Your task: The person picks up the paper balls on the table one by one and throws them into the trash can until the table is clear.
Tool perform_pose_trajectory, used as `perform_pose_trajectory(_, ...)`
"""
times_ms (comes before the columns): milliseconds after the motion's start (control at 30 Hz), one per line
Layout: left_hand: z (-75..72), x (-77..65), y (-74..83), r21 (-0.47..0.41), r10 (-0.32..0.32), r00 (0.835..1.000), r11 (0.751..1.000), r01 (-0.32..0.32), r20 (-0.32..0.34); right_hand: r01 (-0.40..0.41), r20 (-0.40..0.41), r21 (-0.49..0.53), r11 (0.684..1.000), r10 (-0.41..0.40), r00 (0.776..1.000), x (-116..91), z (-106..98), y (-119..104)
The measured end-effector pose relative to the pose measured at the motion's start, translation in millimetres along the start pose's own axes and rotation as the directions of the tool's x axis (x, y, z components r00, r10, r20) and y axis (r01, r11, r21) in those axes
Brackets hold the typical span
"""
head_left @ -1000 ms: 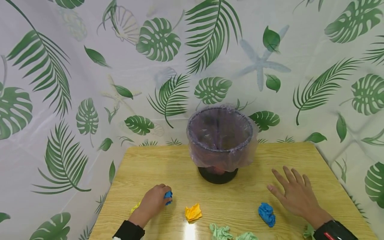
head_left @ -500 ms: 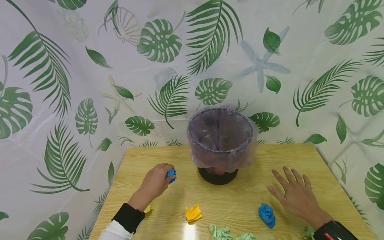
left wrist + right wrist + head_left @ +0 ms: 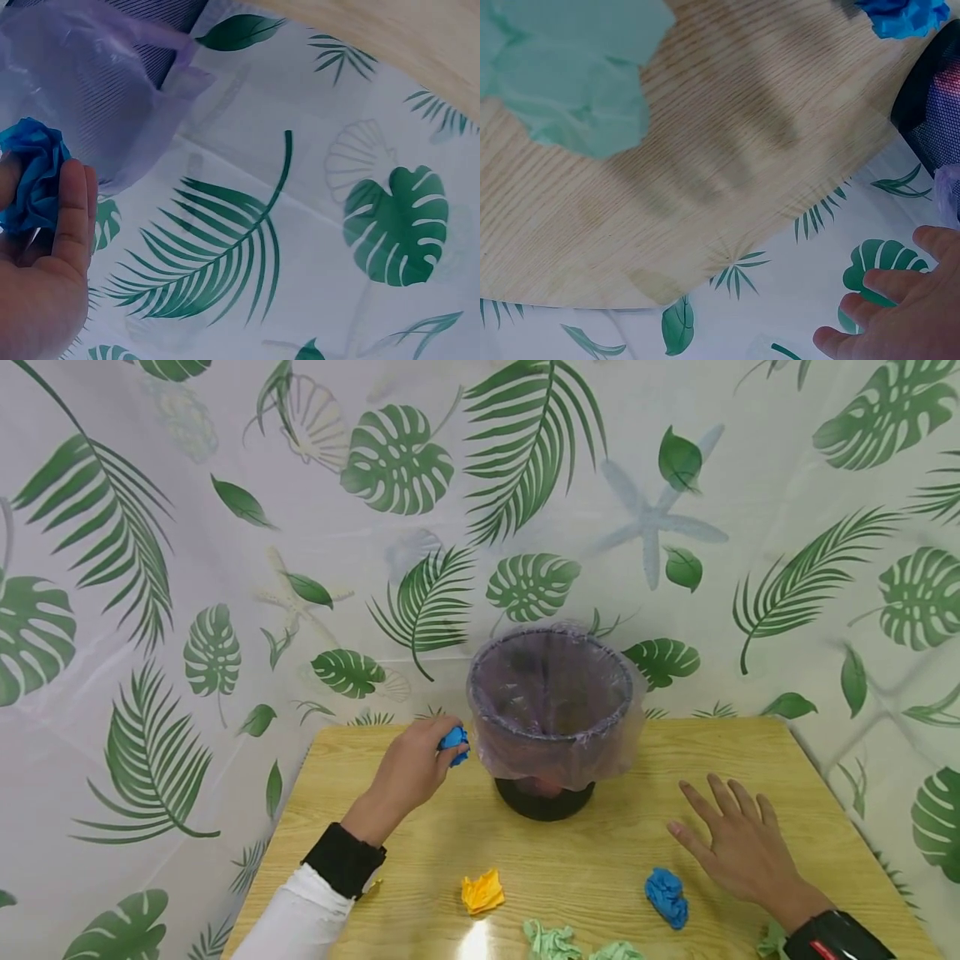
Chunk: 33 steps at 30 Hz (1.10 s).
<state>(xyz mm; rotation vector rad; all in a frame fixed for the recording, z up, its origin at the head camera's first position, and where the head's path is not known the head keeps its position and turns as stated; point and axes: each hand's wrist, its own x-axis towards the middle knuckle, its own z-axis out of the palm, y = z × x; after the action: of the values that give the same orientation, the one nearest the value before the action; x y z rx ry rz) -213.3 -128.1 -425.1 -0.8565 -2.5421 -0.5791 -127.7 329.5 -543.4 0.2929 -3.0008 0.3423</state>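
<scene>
My left hand pinches a crumpled blue paper ball between thumb and fingers, just left of the lined mesh bin. In the left wrist view the blue paper sits in the fingers, with the bin's translucent purple bag behind it. On the right, my right hand is spread over the table with fingers extended, holding nothing. A second blue paper ball lies to the left of that hand. In the right wrist view the fingers show at the lower right corner.
A crumpled orange paper lies at the table's middle front. Light green papers lie at the front edge, one partly under the right wrist. A bit of yellow paper peeks out by the left cuff. A leaf-print curtain surrounds the wooden table.
My left hand has risen from the table's left front and moved away and rightward to the bin's side, carrying the blue paper ball. The right hand stays in place.
</scene>
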Motion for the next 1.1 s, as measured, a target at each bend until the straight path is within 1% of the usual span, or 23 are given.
perform_pose_trajectory(167, -4.2, 17.6, 8.8, -0.04, 0.027, 0.998, 0.999, -0.029, -0.055, 0.001, -0.002, 0.004, 1.0, -0.001, 1.0, 0.6, 0.1, -0.2)
perform_pose_trajectory(267, -6.8, 28.8, 14.0, -0.06, 0.056, 0.993, 0.996, -0.063, -0.106, 0.002, -0.003, 0.006, 1.0, -0.002, 1.0, 1.2, -0.4, -0.3)
perform_pose_trajectory(367, -7.6, 41.3, 19.3, -0.074, 0.079, 0.987, 0.993, -0.09, -0.139, -0.001, -0.005, 0.005, 1.0, 0.001, 1.0, 0.9, -1.4, -0.3)
perform_pose_trajectory(433, -6.9, 49.9, 23.1, -0.076, 0.087, 0.986, 0.992, -0.099, -0.142, 0.002, -0.012, 0.005, 1.0, -0.002, 1.0, 0.3, -1.7, -0.1)
perform_pose_trajectory(533, -4.8, 62.2, 29.9, -0.071, 0.099, 0.987, 0.992, -0.108, -0.127, 0.009, -0.026, -0.002, 1.0, -0.009, 1.0, -0.4, -2.1, 0.3)
perform_pose_trajectory(633, -0.9, 74.5, 37.1, -0.066, 0.112, 0.989, 0.991, -0.119, -0.094, 0.01, -0.025, -0.002, 1.0, -0.01, 1.0, -0.4, -1.8, 1.1)
perform_pose_trajectory(700, 2.4, 82.6, 42.1, -0.063, 0.118, 0.991, 0.991, -0.121, -0.059, 0.004, -0.02, -0.004, 1.0, -0.004, 1.0, -0.6, -1.9, 1.4)
perform_pose_trajectory(767, 5.9, 90.5, 47.2, -0.057, 0.11, 0.994, 0.992, -0.111, -0.009, -0.005, -0.008, -0.006, 1.0, 0.005, 1.0, -0.9, -1.8, 1.7)
perform_pose_trajectory(867, 10.9, 100.5, 54.1, -0.047, 0.073, 0.993, 0.996, -0.069, 0.088, -0.015, 0.0, -0.007, 1.0, 0.015, 1.0, -1.9, -2.3, 1.7)
perform_pose_trajectory(967, 15.0, 109.1, 58.3, -0.038, 0.013, 0.983, 0.999, -0.006, 0.185, -0.014, -0.003, -0.002, 1.0, 0.014, 1.0, -2.1, -3.4, 1.0)
perform_pose_trajectory(1100, 20.7, 117.7, 59.6, -0.014, -0.04, 0.966, 0.999, 0.045, 0.254, -0.001, -0.024, -0.003, 1.0, 0.0, 1.0, -1.5, -5.2, 0.4)
